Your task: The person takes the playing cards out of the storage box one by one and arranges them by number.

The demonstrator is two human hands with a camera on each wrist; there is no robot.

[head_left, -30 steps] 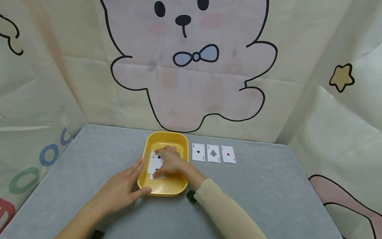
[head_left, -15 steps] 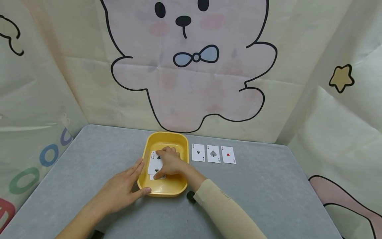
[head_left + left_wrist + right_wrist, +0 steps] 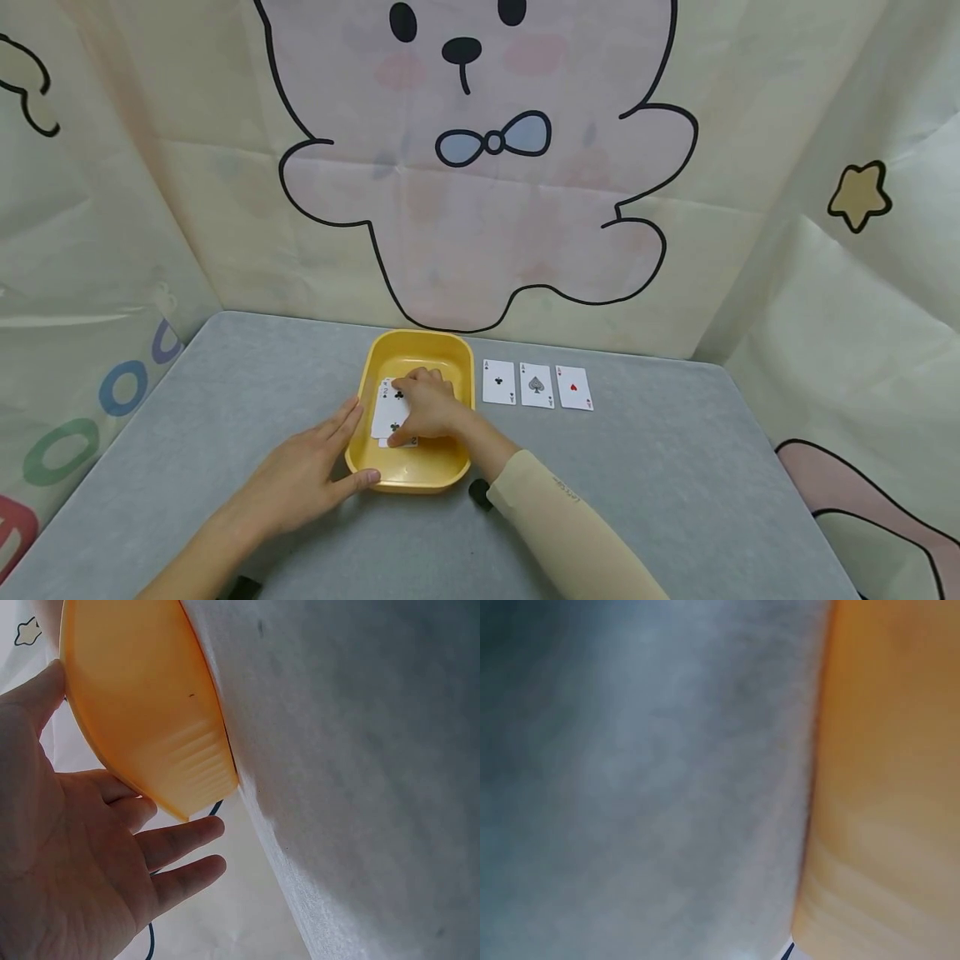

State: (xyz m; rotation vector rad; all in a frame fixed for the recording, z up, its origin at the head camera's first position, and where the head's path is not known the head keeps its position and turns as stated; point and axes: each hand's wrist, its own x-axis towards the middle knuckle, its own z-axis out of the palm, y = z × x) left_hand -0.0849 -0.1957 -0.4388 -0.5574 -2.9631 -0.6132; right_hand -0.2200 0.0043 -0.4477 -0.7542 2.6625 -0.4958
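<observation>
At frame centre, the right hand pinches playing cards inside a yellow tray. The left hand, fingers straight, steadies the tray's near corner. Several cards could lift together.

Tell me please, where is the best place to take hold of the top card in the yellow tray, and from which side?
Probably the top card by its bare left long edge, coming from above: it lies flat on the stack in the yellow tray, whose walls block a sideways approach, and the right hand covers its right side.

A yellow tray is set on a grey table; black clubs are printed on the white cards; a cream sleeve is worn.
</observation>
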